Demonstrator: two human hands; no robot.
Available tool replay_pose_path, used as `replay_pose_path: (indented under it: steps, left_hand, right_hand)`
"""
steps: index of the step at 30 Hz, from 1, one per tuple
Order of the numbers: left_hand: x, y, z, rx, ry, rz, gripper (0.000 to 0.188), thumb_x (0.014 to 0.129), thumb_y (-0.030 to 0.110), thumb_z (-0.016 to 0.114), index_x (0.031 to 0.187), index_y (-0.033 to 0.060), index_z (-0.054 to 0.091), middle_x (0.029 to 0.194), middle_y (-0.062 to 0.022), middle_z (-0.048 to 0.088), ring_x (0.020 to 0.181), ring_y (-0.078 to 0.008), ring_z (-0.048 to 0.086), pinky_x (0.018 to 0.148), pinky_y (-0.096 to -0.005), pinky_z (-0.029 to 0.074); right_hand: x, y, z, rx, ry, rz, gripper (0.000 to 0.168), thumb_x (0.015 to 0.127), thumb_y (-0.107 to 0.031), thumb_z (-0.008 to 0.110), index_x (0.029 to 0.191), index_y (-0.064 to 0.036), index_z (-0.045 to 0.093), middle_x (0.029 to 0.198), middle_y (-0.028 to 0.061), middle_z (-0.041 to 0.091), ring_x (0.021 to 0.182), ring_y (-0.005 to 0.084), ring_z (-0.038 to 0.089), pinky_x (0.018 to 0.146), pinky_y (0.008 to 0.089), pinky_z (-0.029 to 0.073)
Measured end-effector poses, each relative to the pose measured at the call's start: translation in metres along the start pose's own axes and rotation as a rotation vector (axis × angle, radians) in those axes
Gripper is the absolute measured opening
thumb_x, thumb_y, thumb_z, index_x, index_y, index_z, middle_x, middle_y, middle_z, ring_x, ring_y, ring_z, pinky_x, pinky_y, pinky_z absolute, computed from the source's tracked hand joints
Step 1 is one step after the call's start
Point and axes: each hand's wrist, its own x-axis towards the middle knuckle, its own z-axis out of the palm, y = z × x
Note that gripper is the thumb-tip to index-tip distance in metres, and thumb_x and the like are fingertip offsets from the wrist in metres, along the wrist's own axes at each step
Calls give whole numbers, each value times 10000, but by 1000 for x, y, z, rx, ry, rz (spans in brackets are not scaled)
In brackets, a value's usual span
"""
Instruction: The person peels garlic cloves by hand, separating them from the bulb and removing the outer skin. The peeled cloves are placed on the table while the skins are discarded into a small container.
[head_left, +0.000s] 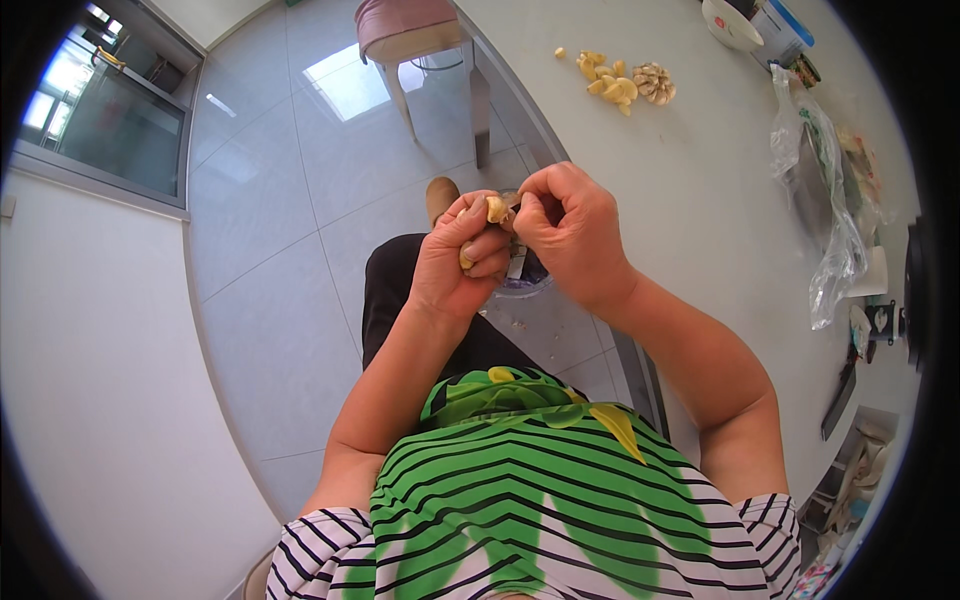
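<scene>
My left hand holds a garlic clove between thumb and forefinger, and another clove is tucked under its curled fingers. Close beside it on the right, my right hand pinches a small piece of papery skin at the clove. Below both hands, partly hidden by them, stands a waste bin on the floor. On the table lie a pile of peeled garlic cloves, a single clove to its left, and a cluster of unpeeled garlic touching the pile's right side.
The pale table extends along my right. On it are a bowl, a blue-lidded tub, a clear plastic bag and a dark-bladed knife. A pink-seated chair stands beyond the table's edge. Bits of skin lie on the tiled floor.
</scene>
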Motion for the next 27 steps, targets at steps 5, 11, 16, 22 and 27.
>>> replay_pose_path:
  steps: [5, 11, 16, 22, 27]
  left_hand:
    - [-1, 4, 5, -24, -41, -67, 127, 928, 132, 538, 1019, 51, 574, 846, -102, 563, 507, -52, 386, 381, -153, 284]
    - [0, 3, 11, 31, 103, 2, 171, 898, 116, 566, 1056, 50, 569, 834, -92, 552, 551, -60, 409, 385, -151, 288]
    - [-2, 10, 7, 78, 9, -7, 212, 871, 110, 569, 1068, 31, 564, 838, -102, 562, 562, -73, 411, 385, -157, 281]
    - [-2, 14, 5, -17, -32, -21, 289, 875, 99, 532, 1130, -33, 502, 951, -139, 534, 633, -80, 446, 385, -156, 306]
    - [1, 15, -1, -155, 28, -52, 307, 914, 93, 506, 1190, -35, 465, 1036, -140, 490, 740, -88, 492, 405, -153, 338]
  right_hand:
    - [5, 3, -2, -20, 43, -3, 81, 745, -23, 606, 732, -25, 526, 702, 86, 530, 584, 198, 500, 543, 312, 434]
    - [3, 6, -1, -111, 25, -170, 76, 743, -13, 604, 750, -32, 531, 705, 88, 531, 581, 215, 509, 539, 322, 438]
    - [3, 1, -3, -112, 132, -113, 75, 751, -12, 604, 755, -30, 531, 705, 102, 531, 589, 249, 517, 539, 339, 442]
    - [9, 10, -8, -200, 151, -79, 57, 777, -5, 586, 766, -12, 531, 704, 135, 559, 603, 286, 542, 553, 362, 453]
    - [9, 13, -8, -195, 73, 38, 52, 795, -7, 573, 777, 10, 527, 726, 177, 587, 659, 335, 582, 577, 387, 464]
